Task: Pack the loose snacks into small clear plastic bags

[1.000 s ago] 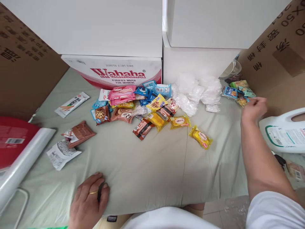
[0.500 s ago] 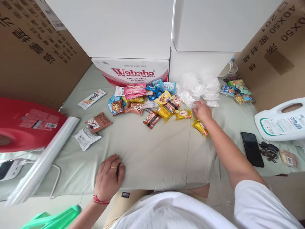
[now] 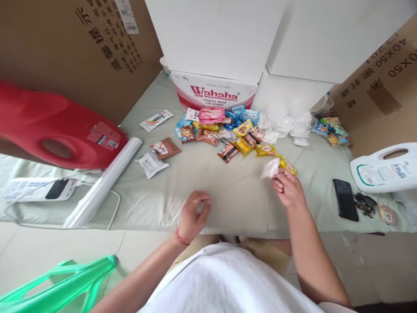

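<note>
Clear plastic [image 3: 270,168] pinched in the right hand [image 3: 288,189], over the counter [image 3: 234,204].
The right grip is closed on its edge, partly covering a yellow packet [image 3: 289,166]; crumpled bundles [image 3: 288,124] lie behind, beside the piled snacks [image 3: 211,115]. The left hand [image 3: 194,214] is near the counter's front edge, fingers curled; with the blur, I cannot tell whether its grip is closed.

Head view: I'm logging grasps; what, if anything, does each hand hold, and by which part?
Right hand: crumpled clear plastic, pinched at its lower right edge. Left hand: nothing seen held.
</note>
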A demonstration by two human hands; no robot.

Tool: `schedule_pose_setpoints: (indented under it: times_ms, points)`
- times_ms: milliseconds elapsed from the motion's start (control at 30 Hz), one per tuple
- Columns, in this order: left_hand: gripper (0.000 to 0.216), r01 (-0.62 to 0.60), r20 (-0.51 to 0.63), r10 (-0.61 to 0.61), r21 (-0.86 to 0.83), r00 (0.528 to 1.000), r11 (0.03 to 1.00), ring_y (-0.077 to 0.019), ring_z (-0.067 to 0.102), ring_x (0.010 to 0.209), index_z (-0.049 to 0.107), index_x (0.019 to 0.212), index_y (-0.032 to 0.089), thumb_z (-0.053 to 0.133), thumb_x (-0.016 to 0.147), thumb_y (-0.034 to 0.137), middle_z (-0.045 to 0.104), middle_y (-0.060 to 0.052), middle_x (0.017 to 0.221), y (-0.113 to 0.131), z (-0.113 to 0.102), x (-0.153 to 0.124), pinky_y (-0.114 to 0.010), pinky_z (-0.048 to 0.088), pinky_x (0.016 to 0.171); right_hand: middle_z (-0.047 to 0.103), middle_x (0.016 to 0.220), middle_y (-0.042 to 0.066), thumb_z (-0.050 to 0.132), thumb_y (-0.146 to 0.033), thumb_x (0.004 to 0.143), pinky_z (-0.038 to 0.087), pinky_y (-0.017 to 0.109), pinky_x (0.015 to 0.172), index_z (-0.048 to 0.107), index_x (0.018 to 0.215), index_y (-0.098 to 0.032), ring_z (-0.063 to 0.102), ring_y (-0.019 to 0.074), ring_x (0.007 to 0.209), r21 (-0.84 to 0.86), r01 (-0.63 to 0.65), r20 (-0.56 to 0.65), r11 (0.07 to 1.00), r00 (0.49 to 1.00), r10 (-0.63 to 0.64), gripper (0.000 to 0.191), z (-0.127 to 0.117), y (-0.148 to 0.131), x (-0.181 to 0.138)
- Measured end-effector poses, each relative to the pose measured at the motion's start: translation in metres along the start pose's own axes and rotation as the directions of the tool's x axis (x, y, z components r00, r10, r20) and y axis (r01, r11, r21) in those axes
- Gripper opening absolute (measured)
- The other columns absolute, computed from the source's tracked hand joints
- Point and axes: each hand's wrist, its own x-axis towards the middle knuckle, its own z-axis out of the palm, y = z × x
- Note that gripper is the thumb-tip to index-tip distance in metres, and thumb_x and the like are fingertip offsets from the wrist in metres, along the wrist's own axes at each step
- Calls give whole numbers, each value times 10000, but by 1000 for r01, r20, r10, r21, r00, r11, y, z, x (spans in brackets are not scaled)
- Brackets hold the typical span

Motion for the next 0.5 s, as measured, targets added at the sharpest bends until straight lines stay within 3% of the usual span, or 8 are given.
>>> schedule_pose_setpoints:
  times_ms: [133, 233, 333, 500]
  points:
    - [371, 137, 218, -57, -375, 974, 917, -241, 625, 1151, 647, 1153, 220, 733, 861, 434, 614, -135, 1269, 37, 48, 13, -335, 590, 829, 595, 658, -37, 876, -446, 661, 196, 194, 381, 663, 788, -215, 298, 44, 449, -98, -116, 79, 988, 989, 124, 339, 49, 41, -59]
    - [316, 337, 336, -178, -509, 925, 792, -192, 645, 915, 659, 1004, 201, 669, 897, 498, 668, -69, 992, 38, 65, 18, -319, 547, 796, 548, 620, -50, 861, -478, 696, 189, 195, 393, 627, 760, -212, 296, 46, 450, -160, -163, 124, 974, 975, 183, 360, 65, 51, -77]
    - [354, 462, 375, -286, -564, 882, 685, -133, 533, 706, 605, 882, 197, 651, 896, 548, 578, 11, 755, 26, 60, 17, -279, 473, 709, 521, 597, -61, 844, -408, 682, 196, 180, 396, 590, 753, -211, 284, 41, 444, -105, -258, 148, 960, 951, 271, 329, 60, 42, -77]
    - [359, 513, 298, -425, -606, 855, 608, -119, 455, 676, 499, 857, 230, 593, 908, 572, 447, 46, 727, 11, 40, 16, -254, 451, 658, 431, 540, -78, 773, -325, 643, 175, 190, 368, 562, 723, -226, 235, 59, 421, -25, -334, 172, 942, 927, 333, 246, 35, 30, -69]
